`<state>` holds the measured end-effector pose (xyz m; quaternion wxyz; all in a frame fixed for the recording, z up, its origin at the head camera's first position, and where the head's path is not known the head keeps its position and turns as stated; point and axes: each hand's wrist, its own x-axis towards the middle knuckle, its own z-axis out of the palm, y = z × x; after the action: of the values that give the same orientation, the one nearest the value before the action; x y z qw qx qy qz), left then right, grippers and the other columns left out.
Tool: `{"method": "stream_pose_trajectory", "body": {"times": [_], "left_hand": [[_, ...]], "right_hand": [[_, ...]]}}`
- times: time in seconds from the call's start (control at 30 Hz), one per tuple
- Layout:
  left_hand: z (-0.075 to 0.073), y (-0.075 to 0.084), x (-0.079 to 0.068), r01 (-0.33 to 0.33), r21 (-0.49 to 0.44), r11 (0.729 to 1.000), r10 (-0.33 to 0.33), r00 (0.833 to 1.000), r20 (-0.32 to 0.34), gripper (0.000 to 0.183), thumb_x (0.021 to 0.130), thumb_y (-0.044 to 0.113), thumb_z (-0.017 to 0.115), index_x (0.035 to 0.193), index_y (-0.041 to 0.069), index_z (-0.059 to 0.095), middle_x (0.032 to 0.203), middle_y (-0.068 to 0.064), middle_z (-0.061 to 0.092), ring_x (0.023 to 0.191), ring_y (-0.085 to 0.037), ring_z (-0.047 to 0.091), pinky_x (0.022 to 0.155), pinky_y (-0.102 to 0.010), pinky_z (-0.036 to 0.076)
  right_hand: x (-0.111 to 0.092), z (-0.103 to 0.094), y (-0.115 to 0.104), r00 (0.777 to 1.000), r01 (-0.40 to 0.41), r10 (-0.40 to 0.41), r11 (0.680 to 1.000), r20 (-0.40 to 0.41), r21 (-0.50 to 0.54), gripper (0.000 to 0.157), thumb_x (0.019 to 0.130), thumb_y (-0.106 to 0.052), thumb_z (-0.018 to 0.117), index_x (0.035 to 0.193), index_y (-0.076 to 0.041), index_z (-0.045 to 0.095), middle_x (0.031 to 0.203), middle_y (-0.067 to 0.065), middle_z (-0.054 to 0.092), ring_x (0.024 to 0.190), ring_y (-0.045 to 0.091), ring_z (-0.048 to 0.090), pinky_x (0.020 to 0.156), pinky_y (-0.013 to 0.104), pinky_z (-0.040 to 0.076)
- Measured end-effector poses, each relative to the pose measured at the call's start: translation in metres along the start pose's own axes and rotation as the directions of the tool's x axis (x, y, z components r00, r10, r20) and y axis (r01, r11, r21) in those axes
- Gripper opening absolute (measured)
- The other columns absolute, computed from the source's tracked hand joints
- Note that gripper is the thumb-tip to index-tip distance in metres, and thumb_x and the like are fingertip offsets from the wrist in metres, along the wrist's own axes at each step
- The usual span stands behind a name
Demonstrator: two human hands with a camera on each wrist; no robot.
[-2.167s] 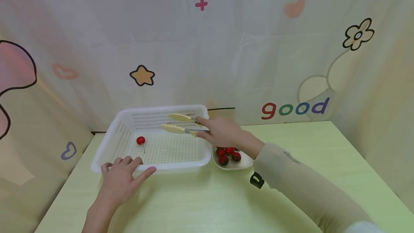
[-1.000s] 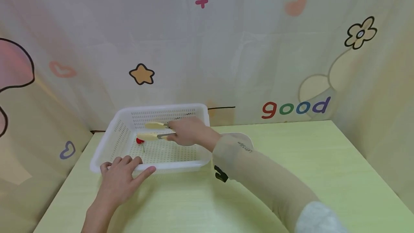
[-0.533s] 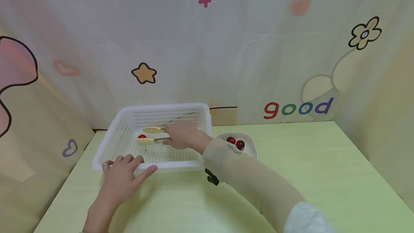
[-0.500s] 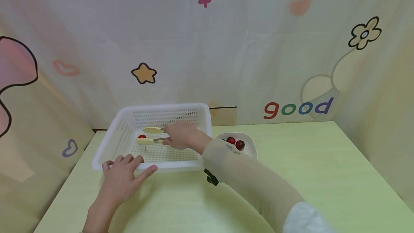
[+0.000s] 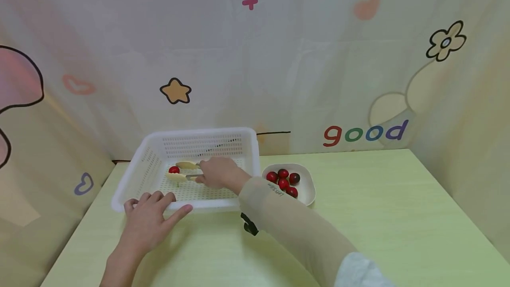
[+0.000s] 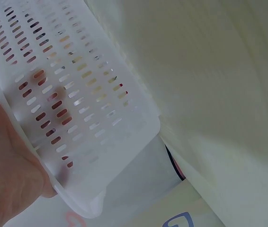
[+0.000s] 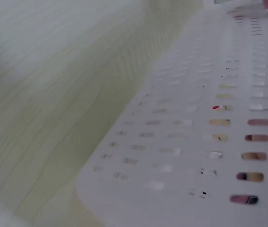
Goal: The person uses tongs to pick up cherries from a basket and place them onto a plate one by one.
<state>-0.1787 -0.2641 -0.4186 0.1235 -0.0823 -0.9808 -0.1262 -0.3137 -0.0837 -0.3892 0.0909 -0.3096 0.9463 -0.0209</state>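
A white perforated plastic basket [image 5: 255,154] stands at the left of the table. My left hand [image 5: 149,220] grips its near rim, fingers over the edge and thumb outside; the left wrist view shows the fingers through the slots of the basket wall [image 6: 124,137]. Inside, on the floor of the basket, lies a red cherry [image 5: 174,169] with a stem. My right hand [image 5: 219,172] holds tongs [image 5: 187,165] with pale yellow tips, low in the basket. The spread tips lie on the far and near sides of the cherry; contact is unclear.
A small white dish [image 5: 307,191] with several dark red cherries [image 5: 283,184] stands to the right of the basket, partly hidden by my right sleeve [image 5: 295,225]. A printed curtain [image 5: 303,79] hangs behind the pale green table [image 5: 382,207].
My right hand has moved left and down with the tongs, from above the basket's right side to the cherry. The dish of cherries shows more now. My left hand has stayed put.
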Motion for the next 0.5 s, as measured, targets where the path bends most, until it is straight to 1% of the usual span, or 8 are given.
{"method": "stream_pose_trajectory", "body": {"times": [0.13,0.37,0.5], "left_hand": [[0.0007,0.0,-0.0001,-0.001,-0.006,1.0,0.001,1.0,-0.01,0.055,0.096,0.068,0.056,0.105,0.016,0.068,0.091,-0.001,0.058,0.093,-0.031,0.055,0.086,-0.064,0.026],[-0.0001,0.0007,-0.0007,-0.002,-0.007,1.0,0.001,1.0,-0.008,0.056,0.096,0.068,0.056,0.107,0.014,0.069,0.091,-0.001,0.058,0.093,-0.031,0.055,0.086,-0.064,0.026],[-0.0005,0.0002,-0.0008,-0.001,-0.008,1.0,0.001,1.0,-0.007,0.055,0.096,0.067,0.056,0.106,0.015,0.069,0.09,-0.001,0.057,0.094,-0.032,0.055,0.086,-0.064,0.026]], "right_hand": [[0.0001,0.0011,-0.0023,1.0,-0.011,0.011,1.0,-0.011,0.004,0.045,0.106,-0.051,0.051,0.13,-0.014,0.062,0.086,-0.002,0.061,0.07,0.012,0.056,0.059,0.029,0.047],[0.0002,0.0019,0.0007,0.999,-0.019,0.019,1.0,-0.026,-0.009,0.035,0.106,-0.047,0.053,0.119,-0.017,0.064,0.083,-0.001,0.061,0.068,0.013,0.053,0.058,0.03,0.047],[-0.0004,0.001,0.0037,1.0,-0.017,0.017,1.0,-0.016,-0.007,0.035,0.106,-0.047,0.053,0.122,-0.017,0.063,0.084,-0.001,0.061,0.068,0.013,0.053,0.057,0.03,0.045]]}}
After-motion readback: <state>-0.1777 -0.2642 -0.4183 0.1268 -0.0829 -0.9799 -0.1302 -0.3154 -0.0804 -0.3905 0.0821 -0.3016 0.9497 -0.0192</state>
